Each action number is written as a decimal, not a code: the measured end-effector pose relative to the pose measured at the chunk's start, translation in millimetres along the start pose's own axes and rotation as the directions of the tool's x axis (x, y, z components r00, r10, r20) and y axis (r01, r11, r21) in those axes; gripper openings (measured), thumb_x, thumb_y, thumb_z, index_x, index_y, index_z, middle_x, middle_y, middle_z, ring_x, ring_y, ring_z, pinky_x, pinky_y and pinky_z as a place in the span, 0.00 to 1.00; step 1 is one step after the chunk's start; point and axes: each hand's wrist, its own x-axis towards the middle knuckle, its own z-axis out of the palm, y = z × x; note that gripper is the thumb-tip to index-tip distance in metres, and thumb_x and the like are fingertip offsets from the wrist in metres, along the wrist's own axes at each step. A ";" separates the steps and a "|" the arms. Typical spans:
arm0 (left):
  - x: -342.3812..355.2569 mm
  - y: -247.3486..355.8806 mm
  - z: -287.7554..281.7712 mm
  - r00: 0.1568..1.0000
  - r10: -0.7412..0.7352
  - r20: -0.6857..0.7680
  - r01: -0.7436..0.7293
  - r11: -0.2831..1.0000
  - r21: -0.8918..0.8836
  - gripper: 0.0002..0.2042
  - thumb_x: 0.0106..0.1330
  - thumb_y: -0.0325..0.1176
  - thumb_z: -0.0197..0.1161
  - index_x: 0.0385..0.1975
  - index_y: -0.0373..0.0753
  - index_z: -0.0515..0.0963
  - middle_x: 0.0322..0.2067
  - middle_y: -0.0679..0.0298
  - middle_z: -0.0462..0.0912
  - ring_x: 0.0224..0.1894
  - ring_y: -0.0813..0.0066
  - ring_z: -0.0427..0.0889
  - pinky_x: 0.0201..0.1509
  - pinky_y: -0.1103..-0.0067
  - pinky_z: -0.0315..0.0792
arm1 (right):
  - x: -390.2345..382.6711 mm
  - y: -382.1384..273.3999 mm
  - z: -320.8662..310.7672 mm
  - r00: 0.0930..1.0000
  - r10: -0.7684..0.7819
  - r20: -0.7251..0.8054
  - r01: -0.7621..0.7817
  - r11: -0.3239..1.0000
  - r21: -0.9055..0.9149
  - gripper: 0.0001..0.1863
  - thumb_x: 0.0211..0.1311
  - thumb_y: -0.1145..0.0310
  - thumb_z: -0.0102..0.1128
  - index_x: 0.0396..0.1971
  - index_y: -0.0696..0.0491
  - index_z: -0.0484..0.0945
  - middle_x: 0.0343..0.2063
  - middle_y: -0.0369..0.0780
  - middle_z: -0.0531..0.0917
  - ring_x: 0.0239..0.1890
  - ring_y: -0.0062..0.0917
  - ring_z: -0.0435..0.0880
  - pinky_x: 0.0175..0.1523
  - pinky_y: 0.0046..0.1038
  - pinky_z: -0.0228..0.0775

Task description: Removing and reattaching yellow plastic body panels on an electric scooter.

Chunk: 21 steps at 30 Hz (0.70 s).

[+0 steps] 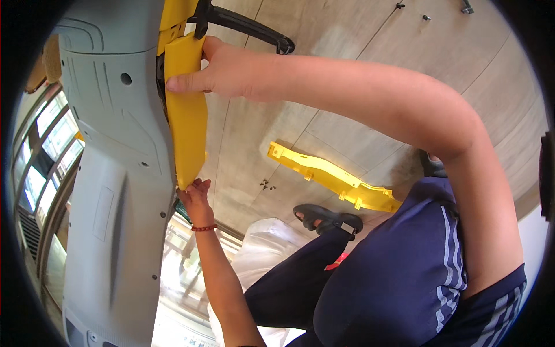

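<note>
A long yellow plastic side panel (pixel 188 124) lies along the edge of a large grey vehicle body (pixel 124 139), which looks like a scooter's. My right hand (pixel 214 72) grips the panel's upper part, thumb flat on its outer face and the other fingers behind its edge. At the panel's lower end, my left hand (pixel 198 199) has its fingers closed around the tip; they are partly hidden. A dark gap (pixel 162 81) shows between panel and body near my right thumb. Whether the panel is fastened cannot be seen.
A second yellow panel (pixel 332 173) with clips lies on the tiled floor (pixel 248 124). Several small screws (pixel 267 185) are nearby, and a bolt (pixel 467 7) lies at the far right. A black lever-like part (pixel 248 26) juts out above my right hand. My sandalled foot (pixel 326 218) is close.
</note>
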 end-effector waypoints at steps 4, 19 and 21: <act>1.0 -1.8 -1.1 1.000 -0.020 -0.005 0.020 0.998 -0.057 0.23 0.68 0.46 0.48 0.53 0.36 0.54 0.39 0.56 0.69 0.37 0.64 0.77 0.48 0.69 0.72 | -3.9 -5.0 -0.6 0.998 -0.051 0.033 0.048 0.995 0.093 0.42 0.49 0.51 0.66 0.57 0.61 0.56 0.51 0.43 0.68 0.54 0.31 0.69 0.59 0.31 0.59; -6.1 1.6 -0.7 0.997 -0.035 -0.066 0.031 0.998 -0.057 0.20 0.68 0.40 0.48 0.52 0.35 0.54 0.42 0.54 0.69 0.39 0.64 0.77 0.51 0.69 0.72 | -8.1 -26.0 -18.5 0.974 -0.030 -0.227 -0.046 0.946 -0.322 0.29 0.57 0.51 0.58 0.51 0.58 0.68 0.45 0.41 0.74 0.46 0.27 0.73 0.46 0.28 0.67; -7.2 5.1 -0.7 0.997 -0.045 -0.063 0.041 0.997 -0.068 0.21 0.68 0.40 0.48 0.53 0.34 0.54 0.42 0.54 0.69 0.39 0.64 0.77 0.51 0.69 0.72 | -12.5 -38.2 -24.8 0.957 -0.172 -0.234 0.066 0.914 -0.401 0.27 0.56 0.54 0.59 0.47 0.61 0.70 0.41 0.45 0.77 0.42 0.31 0.76 0.44 0.30 0.69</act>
